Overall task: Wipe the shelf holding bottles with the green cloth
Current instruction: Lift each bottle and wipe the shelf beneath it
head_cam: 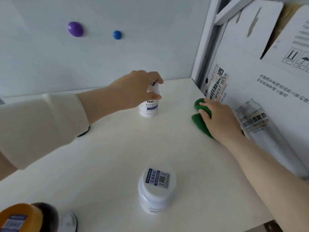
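The left hand [137, 91] grips a small white spray bottle [148, 108] standing at the back of the white shelf [117, 148]. The right hand [220, 119] presses its fingers flat on the bunched green cloth [199, 125], just beside a beer carton [242, 77].

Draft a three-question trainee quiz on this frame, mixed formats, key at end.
1. True or false: the right hand presses the green cloth onto the shelf.
2. What does the left hand grip? A) orange-lidded jar B) small white bottle C) blue magnet
3. Fill in: the white jar at the shelf's front is touched by ___ hand.
Key: 1 true; 2 B; 3 neither.
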Demonstrator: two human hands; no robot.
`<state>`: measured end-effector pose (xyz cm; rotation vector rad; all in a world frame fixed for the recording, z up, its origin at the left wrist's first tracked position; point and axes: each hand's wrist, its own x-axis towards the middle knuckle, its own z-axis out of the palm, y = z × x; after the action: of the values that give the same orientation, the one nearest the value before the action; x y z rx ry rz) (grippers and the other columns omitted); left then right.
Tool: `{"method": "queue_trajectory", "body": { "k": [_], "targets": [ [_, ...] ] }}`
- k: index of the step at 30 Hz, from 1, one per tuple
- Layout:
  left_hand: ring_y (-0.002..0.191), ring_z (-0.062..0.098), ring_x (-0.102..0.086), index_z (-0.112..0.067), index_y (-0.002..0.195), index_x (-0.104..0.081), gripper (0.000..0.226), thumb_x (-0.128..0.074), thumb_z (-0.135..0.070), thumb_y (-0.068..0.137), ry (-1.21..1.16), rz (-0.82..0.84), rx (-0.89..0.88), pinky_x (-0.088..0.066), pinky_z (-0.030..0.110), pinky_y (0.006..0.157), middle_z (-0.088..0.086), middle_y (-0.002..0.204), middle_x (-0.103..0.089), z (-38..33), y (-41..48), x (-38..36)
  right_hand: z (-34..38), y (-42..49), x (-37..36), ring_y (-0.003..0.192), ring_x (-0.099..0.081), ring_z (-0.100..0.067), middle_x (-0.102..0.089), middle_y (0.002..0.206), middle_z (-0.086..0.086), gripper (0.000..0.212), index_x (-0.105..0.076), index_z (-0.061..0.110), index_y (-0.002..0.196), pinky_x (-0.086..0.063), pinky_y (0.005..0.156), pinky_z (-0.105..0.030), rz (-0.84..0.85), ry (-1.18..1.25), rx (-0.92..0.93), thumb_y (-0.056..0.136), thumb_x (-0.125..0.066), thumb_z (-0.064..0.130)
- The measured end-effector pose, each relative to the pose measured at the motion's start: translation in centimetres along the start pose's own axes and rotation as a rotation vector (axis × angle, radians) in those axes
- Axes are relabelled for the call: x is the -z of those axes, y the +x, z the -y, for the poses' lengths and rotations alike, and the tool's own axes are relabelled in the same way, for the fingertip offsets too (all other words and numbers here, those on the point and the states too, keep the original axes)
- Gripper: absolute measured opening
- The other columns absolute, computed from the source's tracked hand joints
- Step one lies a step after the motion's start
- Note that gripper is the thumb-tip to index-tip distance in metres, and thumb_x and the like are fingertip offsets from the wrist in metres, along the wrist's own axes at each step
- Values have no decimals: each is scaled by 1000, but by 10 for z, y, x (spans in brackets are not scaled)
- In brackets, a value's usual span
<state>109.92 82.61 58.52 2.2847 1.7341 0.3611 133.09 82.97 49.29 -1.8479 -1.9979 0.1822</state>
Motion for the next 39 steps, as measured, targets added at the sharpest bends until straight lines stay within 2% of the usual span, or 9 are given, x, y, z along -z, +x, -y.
{"method": "queue_trajectory", "body": {
  "k": [8, 12, 16, 18, 22, 25, 29, 35, 39],
  "targets": [
    [116, 25, -47, -32, 137, -36, 53, -53, -38, 88, 83, -8, -49, -34, 32, 93, 4, 129, -47, 0, 1, -5, 47, -86, 6, 136, -13, 5, -28, 145, 28, 52, -41, 38, 132, -4, 102, -7, 179, 65, 441, 86, -25, 57],
    [131, 22, -38, -31, 142, -28, 62, -51, -46, 87, 87, -89, -36, -29, 35, 104, 3, 146, -34, -13, -13, 5, 18, -61, 12, 137, -25, -7, -37, 144, 19, 38, -47, 32, 130, -19, 107, -22, 137, 85, 279, 94, -41, 39],
    [110, 11, -54, -32, 125, -46, 45, -49, -51, 84, -13, -145, -47, -42, 26, 89, -9, 126, -54, -47, -54, 30, -2, -34, 14, 129, -37, -26, -43, 143, 1, 38, -48, 24, 130, -33, 101, -37, -1, 32, -77, 95, -38, 36],
    [103, 5, -55, -35, 117, -51, 41, -47, -56, 81, -33, -91, -57, -43, 18, 79, -17, 114, -58, -66, -85, 35, 4, -35, 12, 130, -35, -28, -41, 144, -2, 39, -45, 22, 132, -33, 102, -37, 11, -11, -95, 96, -36, 35],
    [103, 0, -54, -44, 114, -50, 59, -41, -73, 64, -41, 40, -14, -44, 25, 92, -24, 111, -54, -88, -146, 16, 30, -79, 9, 136, -27, -19, -35, 148, 7, 40, -43, 23, 134, -19, 110, -31, 113, 17, 194, 96, -35, 36],
    [105, 2, -51, -43, 119, -47, 51, -50, -64, 73, -24, 53, 77, -38, 21, 88, -21, 111, -50, -90, -172, -7, 41, -128, 12, 138, -27, -16, -36, 147, 11, 39, -46, 26, 132, -18, 112, -29, 129, 62, 378, 95, -40, 37],
    [109, 17, -50, -32, 130, -41, 41, -48, -38, 90, 15, -59, 130, -36, 26, 88, -8, 110, -43, -88, -183, -33, 14, -153, 33, 135, -30, -12, -39, 144, 15, 37, -48, 30, 129, -24, 109, -31, 168, 97, 424, 95, -39, 37],
    [99, 15, -49, -30, 127, -48, 41, -53, -36, 88, -73, -283, 219, -30, 18, 79, -5, 110, -52, -90, -208, -1, -15, -119, 32, 131, -34, -31, -43, 143, -5, 43, -44, 20, 134, -31, 107, -41, 47, -66, 57, 95, -34, 37],
    [99, 12, -50, -31, 121, -53, 37, -57, -38, 84, -115, -470, 228, -36, 21, 71, -5, 120, -58, -87, -230, 31, 40, -123, 19, 132, -31, -28, -37, 148, 1, 43, -43, 21, 135, -25, 108, -35, 164, 12, 237, 95, -38, 36]
  ]
}}
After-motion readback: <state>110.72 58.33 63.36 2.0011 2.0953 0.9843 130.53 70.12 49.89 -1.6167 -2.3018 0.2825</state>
